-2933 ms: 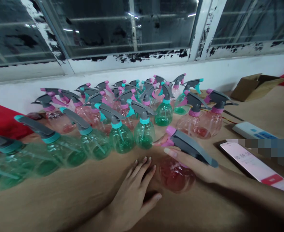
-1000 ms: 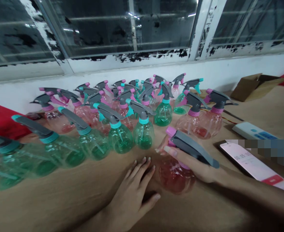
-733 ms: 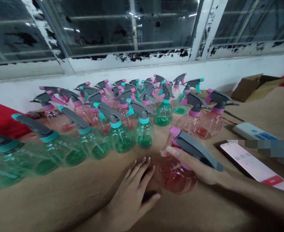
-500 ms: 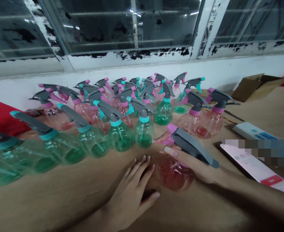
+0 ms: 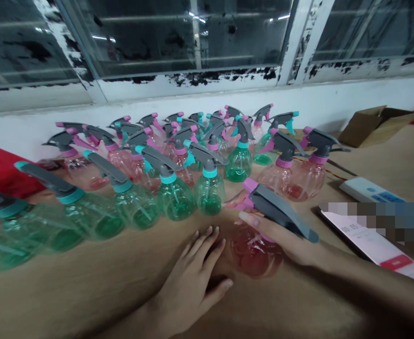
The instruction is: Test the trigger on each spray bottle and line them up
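A pink spray bottle (image 5: 254, 256) with a grey and pink trigger head stands upright on the brown table (image 5: 97, 292). My right hand (image 5: 281, 233) is wrapped round its neck just under the head, thumb across the near side and a fingertip by the pink trigger. To its left, my left hand (image 5: 196, 278) lies flat on the table with the fingers stretched out, holding nothing and apart from the bottle. Beyond my hands stands a row of green spray bottles (image 5: 175, 200) with teal collars, some liquid showing low inside them.
Behind the green row, several pink spray bottles (image 5: 82, 169) and more green ones crowd toward the wall. On the right lie a lit phone (image 5: 379, 247), a white device with blue buttons (image 5: 369, 190) and an open cardboard box (image 5: 365, 127). Red material (image 5: 5, 174) sits at the left.
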The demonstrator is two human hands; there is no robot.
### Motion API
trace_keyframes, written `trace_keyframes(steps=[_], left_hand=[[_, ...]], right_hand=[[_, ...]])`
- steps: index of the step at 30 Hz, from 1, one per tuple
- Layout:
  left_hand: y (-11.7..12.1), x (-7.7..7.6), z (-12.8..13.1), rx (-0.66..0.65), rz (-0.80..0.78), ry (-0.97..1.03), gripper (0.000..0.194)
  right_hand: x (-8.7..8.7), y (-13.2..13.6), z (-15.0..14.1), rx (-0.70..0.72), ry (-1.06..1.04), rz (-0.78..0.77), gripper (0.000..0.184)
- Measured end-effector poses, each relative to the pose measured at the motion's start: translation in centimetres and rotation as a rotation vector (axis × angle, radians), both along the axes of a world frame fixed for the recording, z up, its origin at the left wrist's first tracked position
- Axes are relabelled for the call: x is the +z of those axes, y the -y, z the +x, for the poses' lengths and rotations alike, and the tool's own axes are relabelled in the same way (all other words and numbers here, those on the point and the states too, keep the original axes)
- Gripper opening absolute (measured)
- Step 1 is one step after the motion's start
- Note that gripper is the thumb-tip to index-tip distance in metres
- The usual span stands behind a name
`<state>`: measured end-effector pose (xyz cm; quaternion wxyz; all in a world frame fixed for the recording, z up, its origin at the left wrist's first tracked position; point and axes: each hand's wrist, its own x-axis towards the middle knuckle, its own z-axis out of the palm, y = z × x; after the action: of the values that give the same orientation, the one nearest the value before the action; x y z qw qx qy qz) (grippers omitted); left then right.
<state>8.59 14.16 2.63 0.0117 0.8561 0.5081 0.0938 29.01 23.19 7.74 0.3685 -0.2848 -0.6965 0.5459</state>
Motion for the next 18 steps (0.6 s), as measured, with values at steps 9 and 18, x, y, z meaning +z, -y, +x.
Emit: trace_keyframes(steps=[9,18], left_hand=[[0.0,0.1,0.0,-0.001,-0.02,0.0,0.059],[-0.1,0.0,0.0,0.01,-0.027,0.008,0.058]], right_hand=[[-0.7,-0.2,0.3,-0.017,0.025,0.02,0.017],[1.5,0.1,-0.4,-0.026,0.026,0.197,0.016]])
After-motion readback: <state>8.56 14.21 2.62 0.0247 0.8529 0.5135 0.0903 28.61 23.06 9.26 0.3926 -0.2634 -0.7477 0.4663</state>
